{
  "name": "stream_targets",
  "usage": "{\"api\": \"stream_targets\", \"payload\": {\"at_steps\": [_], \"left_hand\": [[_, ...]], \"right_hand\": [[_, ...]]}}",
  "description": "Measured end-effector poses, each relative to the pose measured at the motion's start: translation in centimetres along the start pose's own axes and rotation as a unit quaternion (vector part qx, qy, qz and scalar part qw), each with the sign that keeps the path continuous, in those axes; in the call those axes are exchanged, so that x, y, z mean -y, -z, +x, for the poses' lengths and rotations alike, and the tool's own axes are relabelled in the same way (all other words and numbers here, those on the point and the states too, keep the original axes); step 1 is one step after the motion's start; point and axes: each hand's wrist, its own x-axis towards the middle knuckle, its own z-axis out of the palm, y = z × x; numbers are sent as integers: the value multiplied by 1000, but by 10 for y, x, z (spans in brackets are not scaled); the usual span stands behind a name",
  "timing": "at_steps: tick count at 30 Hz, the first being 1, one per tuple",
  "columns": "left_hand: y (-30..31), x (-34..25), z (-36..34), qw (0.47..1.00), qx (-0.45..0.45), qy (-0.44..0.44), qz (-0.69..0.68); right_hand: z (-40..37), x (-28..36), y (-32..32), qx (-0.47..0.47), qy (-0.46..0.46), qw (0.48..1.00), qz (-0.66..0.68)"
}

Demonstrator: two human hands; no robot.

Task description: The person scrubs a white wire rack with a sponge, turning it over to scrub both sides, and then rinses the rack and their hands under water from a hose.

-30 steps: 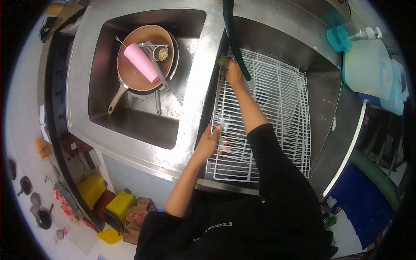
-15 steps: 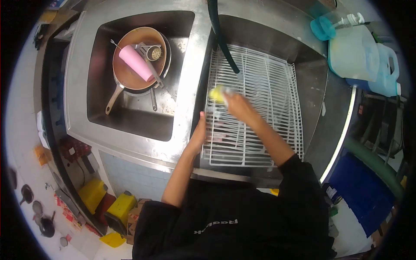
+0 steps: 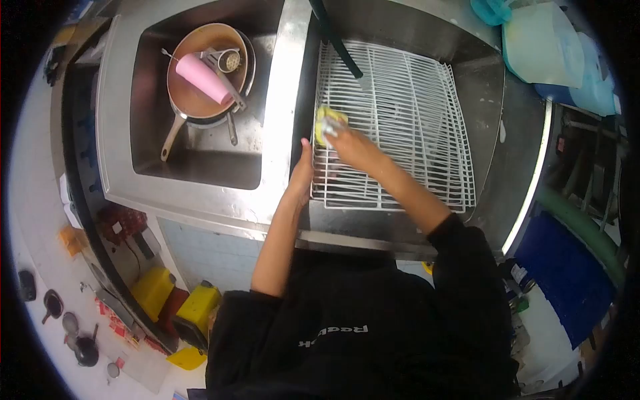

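A white wire rack lies in the right-hand sink basin, its bars spotted with suds. My left hand grips the rack's left edge, thumb upright outside it and fingers partly hidden beneath the bars. Closed around a yellow sponge, my right hand presses it on the bars near that same edge, a little beyond my left thumb. From the far side, a dark green hose hangs over the rack, its end just above the bars.
The left basin holds a frying pan stacked with a pink cup, a small strainer and utensils. Large plastic jugs stand at the right. Yellow bins are on the floor at left.
My right hand and the sponge have shifted slightly toward the rack's left edge. The head view has tilted, so the sinks sit higher in frame. My left hand keeps its hold.
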Motion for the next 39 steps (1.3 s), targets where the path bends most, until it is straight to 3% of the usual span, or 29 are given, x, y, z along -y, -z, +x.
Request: {"api": "stream_targets", "payload": {"at_steps": [3, 5, 6, 9, 10, 13, 15, 16, 17, 18, 19, 21, 22, 25, 26, 29, 30, 33, 34, 37, 38, 39], "left_hand": [[-2, 4, 0, 998, -19, -2, -63], [12, 16, 17, 973, 105, 68, -196], [-5, 4, 4, 975, 76, 13, -208], [-5, 6, 2, 979, 76, -8, -188], [-8, 2, -3, 984, 70, -12, -163], [2, 6, -1, 992, 57, -7, -113], [-9, 6, -10, 991, 28, -18, -133], [-5, 10, -6, 991, 19, -18, -129], [-3, 11, -3, 992, 9, -18, -123], [-10, 6, -8, 989, 21, -29, -142], [-10, 3, -8, 989, 47, -7, -142], [-4, 1, -6, 984, 99, 40, -142], [-1, -3, -4, 975, 166, 60, -136], [-23, -5, -14, 987, 27, -7, -159], [-20, -5, -13, 986, 45, -20, -159], [-1, 8, 3, 989, 49, 8, -142], [1, 8, 3, 987, 68, 19, -143], [-3, 5, 0, 988, -28, 42, -144], [-8, 0, -7, 986, 62, 13, -155], [-4, 1, -6, 996, 26, 30, -83], [-3, 7, -2, 990, 75, -13, -118], [-5, 4, -4, 991, 73, -14, -108]], "right_hand": [[-49, 38, -10, -37, 59, 996, 48], [-73, 61, -4, -35, 76, 992, 89], [-83, 70, 1, -15, 69, 992, 109], [-101, 77, 19, 119, 17, 941, 317], [-103, 76, 28, 47, 34, 942, 330], [-83, 59, 73, 82, -194, 901, 378], [-64, 40, 40, -115, -139, 959, 219], [-51, 42, 18, -134, -159, 960, 186], [-40, 46, 4, -33, -189, 925, 328], [-41, 55, -17, -105, -105, 973, 177], [-48, 67, -31, -173, -17, 985, 20], [-73, 77, -21, -146, 31, 985, 90], [-86, 79, -12, -129, 52, 982, 126], [-112, 69, 27, -26, 23, 964, 263], [-116, 66, 36, 0, -59, 968, 242], [-94, 62, 54, -40, -126, 968, 215], [-84, 64, 34, -125, -97, 979, 129], [-51, 72, -9, -150, -18, 988, -43], [-48, 70, -10, -141, 4, 990, -3], [-66, 58, 1, -68, -7, 998, -3], [-85, 44, 0, -31, -36, 999, -11], [-111, 16, -13, -116, -15, 992, -45]]}}
